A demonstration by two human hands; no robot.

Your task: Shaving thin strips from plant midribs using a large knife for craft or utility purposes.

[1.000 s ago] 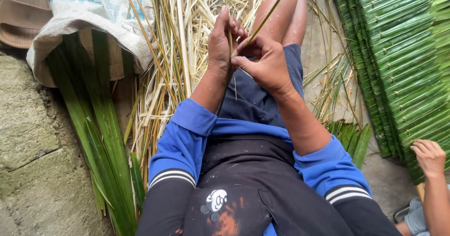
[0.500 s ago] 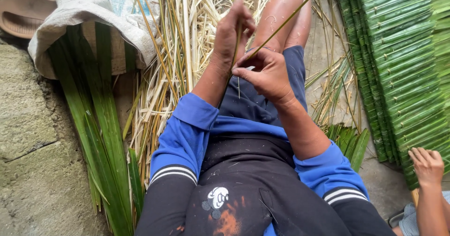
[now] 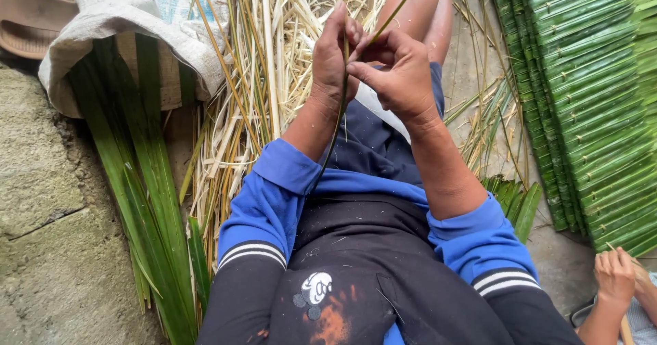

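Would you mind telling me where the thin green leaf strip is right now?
In the head view, the thin green leaf strip sits centre frame, pinched between the left hand and right hand above the lap, its lower end trailing toward the left blue sleeve.

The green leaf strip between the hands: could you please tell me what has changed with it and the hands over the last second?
Little changed. The left hand has opened a little, its fingers now straighter and upright along the green leaf strip. The right hand still pinches the strip, which still slants up to the right. The green leaf bundle, the dry straw and the stacked woven leaves lie as before.
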